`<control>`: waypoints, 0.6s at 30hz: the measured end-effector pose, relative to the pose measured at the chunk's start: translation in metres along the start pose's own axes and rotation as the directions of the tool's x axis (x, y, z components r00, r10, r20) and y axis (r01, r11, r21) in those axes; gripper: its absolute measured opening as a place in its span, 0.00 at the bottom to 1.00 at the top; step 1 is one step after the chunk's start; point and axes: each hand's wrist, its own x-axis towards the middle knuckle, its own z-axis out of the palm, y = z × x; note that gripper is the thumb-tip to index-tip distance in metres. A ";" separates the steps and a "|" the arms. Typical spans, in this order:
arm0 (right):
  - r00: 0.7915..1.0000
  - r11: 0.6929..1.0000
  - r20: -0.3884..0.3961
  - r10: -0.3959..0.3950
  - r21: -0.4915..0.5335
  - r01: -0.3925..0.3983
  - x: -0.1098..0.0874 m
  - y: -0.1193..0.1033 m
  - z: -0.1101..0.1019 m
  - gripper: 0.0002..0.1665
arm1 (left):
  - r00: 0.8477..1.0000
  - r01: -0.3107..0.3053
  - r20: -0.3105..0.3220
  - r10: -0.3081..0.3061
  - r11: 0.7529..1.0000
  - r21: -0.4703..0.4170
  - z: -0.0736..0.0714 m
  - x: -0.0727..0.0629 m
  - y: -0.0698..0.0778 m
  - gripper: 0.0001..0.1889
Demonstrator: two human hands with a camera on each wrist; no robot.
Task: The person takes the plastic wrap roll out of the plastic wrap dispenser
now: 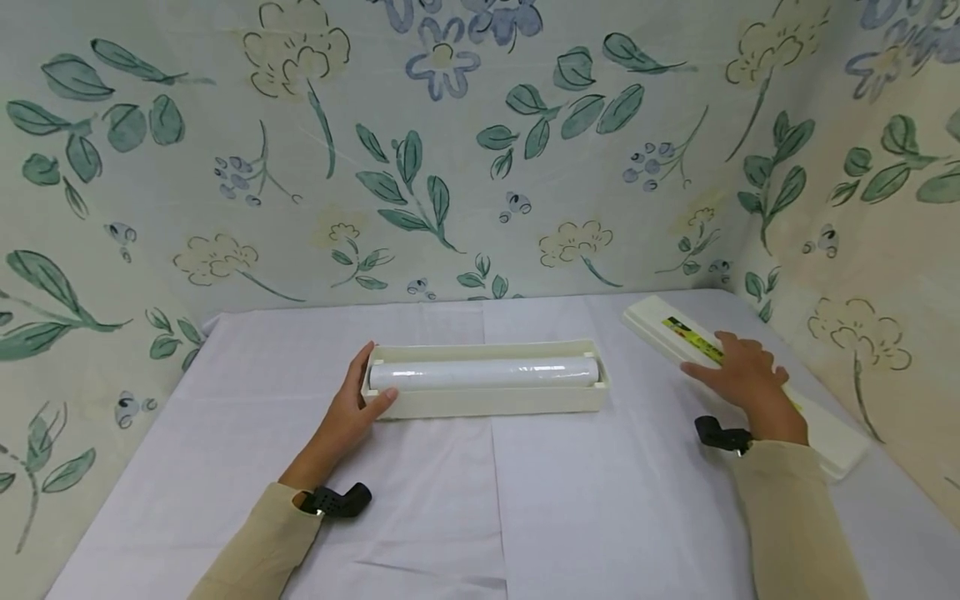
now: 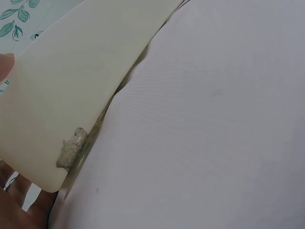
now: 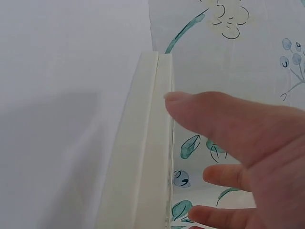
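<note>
Left hand: your left hand is clamped on the left end of the box, thumb along the front wall and fingers round the end (the left wrist view catches only the thumb tip and parts of the fingers).
Right hand: your right hand is over the lid, thumb and fingers spread apart; you cannot tell from these views how firmly it touches.
Between the hands: they are well apart, one at each long cream piece.
Box: the cream box lies lengthwise across the middle of the desk, its top uncovered.
Roll: a shiny white roll lies inside the box, along its length.
Scrap: a crumpled, see-through scrap clings to the box near a lower corner (what it is, you can't make out).
Lid: the long cream lid lies slantwise to the right of the box, apart from it, near the desk's right edge.
Label: a yellow-and-green label is on the lid's top, partly under your right hand.
Wrists: a black device on the left, another on the right, below beige sleeves.
Desk: a white cloth covers it, creased near you.
Backdrop: floral fabric rises behind and at both sides.
</note>
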 end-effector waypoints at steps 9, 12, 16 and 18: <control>0.999 0.999 -0.022 -0.045 0.006 0.045 -0.003 -0.013 -0.007 0.62 | 1.000 -0.010 0.009 0.010 1.000 -0.027 0.000 0.002 -0.003 0.45; 0.997 0.998 -0.039 -0.060 -0.002 0.060 -0.003 -0.019 -0.008 0.62 | 1.000 -0.020 0.005 0.020 0.999 -0.041 0.000 0.003 -0.004 0.45; 0.995 0.997 -0.052 -0.080 0.005 0.081 -0.004 -0.026 -0.008 0.61 | 1.000 -0.030 0.004 0.030 0.998 -0.051 0.000 0.003 -0.004 0.45; 0.994 0.996 -0.056 -0.093 0.000 0.094 -0.004 -0.029 -0.007 0.60 | 0.999 -0.032 0.005 0.032 0.998 -0.054 0.000 0.003 -0.005 0.45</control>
